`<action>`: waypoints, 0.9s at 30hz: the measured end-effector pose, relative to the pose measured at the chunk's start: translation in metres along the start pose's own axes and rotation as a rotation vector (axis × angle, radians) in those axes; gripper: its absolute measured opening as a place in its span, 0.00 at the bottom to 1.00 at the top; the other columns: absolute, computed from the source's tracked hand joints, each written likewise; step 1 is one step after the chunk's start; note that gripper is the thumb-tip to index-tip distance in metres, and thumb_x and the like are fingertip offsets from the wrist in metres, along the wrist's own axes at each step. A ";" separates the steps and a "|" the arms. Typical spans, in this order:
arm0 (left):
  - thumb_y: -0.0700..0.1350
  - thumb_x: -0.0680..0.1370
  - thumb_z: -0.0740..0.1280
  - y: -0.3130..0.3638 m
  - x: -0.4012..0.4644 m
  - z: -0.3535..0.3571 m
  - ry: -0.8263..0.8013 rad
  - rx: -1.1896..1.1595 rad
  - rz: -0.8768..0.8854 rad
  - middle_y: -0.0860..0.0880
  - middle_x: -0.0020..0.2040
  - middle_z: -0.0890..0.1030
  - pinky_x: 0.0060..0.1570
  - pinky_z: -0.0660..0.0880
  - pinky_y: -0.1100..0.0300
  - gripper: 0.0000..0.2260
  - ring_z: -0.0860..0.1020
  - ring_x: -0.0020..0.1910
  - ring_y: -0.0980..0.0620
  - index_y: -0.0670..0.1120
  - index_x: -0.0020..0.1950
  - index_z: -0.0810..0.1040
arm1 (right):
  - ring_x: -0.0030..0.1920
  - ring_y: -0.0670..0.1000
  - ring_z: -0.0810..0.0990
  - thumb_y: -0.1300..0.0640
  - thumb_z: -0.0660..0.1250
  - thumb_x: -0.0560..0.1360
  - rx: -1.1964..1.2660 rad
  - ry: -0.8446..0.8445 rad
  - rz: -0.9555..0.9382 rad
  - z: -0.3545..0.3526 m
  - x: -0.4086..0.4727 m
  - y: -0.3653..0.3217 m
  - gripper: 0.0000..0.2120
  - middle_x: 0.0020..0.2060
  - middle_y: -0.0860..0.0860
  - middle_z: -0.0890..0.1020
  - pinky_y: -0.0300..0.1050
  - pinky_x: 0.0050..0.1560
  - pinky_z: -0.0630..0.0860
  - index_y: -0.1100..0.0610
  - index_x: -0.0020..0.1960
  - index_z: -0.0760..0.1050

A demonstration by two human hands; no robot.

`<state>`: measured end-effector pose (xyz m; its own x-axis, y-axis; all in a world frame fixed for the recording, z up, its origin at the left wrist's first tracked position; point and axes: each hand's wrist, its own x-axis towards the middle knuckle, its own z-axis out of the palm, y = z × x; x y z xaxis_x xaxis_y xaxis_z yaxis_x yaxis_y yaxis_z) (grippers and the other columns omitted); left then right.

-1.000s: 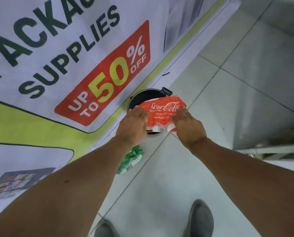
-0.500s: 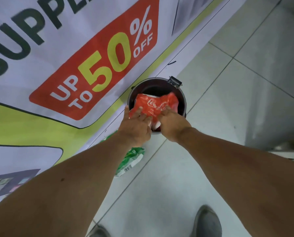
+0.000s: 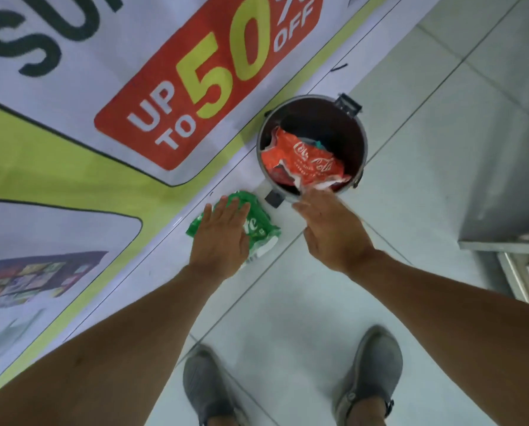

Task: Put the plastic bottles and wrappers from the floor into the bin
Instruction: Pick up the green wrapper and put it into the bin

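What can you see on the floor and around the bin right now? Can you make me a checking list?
Surface: pale tiled floor, a printed banner along its left.
Job's things: red wrapper inside the round bin; green wrapper on the floor beside the bin.
Clutter: nothing seen.
Grips: left hand open, spread over the green wrapper; right hand open at the bin's near rim, holding nothing.
Cables: nothing seen.
Surroundings: grey shoes below; a metal fixture to the right.
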<state>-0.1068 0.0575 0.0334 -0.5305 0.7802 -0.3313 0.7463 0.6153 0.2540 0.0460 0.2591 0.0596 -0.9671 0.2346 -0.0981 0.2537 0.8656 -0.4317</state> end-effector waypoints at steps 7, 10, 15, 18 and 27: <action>0.54 0.83 0.58 -0.047 -0.037 0.084 -0.299 0.022 -0.172 0.40 0.84 0.52 0.81 0.51 0.42 0.30 0.50 0.84 0.40 0.50 0.84 0.54 | 0.71 0.66 0.68 0.59 0.67 0.74 -0.097 -0.276 -0.042 0.110 -0.010 -0.030 0.26 0.69 0.65 0.73 0.65 0.70 0.67 0.61 0.71 0.71; 0.56 0.83 0.57 -0.060 -0.029 0.117 -0.272 0.002 -0.210 0.41 0.85 0.51 0.81 0.48 0.39 0.29 0.46 0.84 0.41 0.52 0.84 0.54 | 0.75 0.67 0.63 0.55 0.67 0.77 -0.133 -0.354 0.018 0.154 0.014 -0.026 0.27 0.73 0.66 0.67 0.67 0.70 0.65 0.59 0.74 0.68; 0.56 0.84 0.55 -0.078 -0.004 0.157 -0.228 -0.003 -0.233 0.44 0.85 0.50 0.75 0.45 0.27 0.25 0.42 0.84 0.40 0.58 0.82 0.58 | 0.76 0.65 0.58 0.59 0.67 0.76 -0.188 -0.374 0.018 0.209 0.052 -0.017 0.27 0.75 0.63 0.64 0.70 0.69 0.66 0.55 0.74 0.68; 0.54 0.85 0.56 -0.086 0.005 0.176 -0.216 -0.104 -0.269 0.45 0.85 0.48 0.73 0.49 0.23 0.23 0.40 0.83 0.41 0.60 0.80 0.61 | 0.74 0.64 0.62 0.63 0.70 0.72 -0.202 -0.351 0.014 0.229 0.059 -0.016 0.27 0.72 0.62 0.68 0.71 0.64 0.70 0.56 0.70 0.72; 0.34 0.76 0.70 -0.087 -0.006 0.198 -0.053 -0.319 -0.276 0.42 0.83 0.58 0.75 0.68 0.42 0.30 0.56 0.82 0.41 0.54 0.76 0.72 | 0.56 0.64 0.75 0.76 0.62 0.65 -0.049 -0.139 -0.005 0.250 0.042 -0.007 0.21 0.55 0.62 0.80 0.59 0.48 0.80 0.66 0.54 0.81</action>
<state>-0.0895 -0.0230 -0.1667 -0.6658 0.5793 -0.4703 0.4125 0.8110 0.4150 -0.0004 0.1528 -0.1656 -0.9604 0.1701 -0.2207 0.2465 0.8880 -0.3882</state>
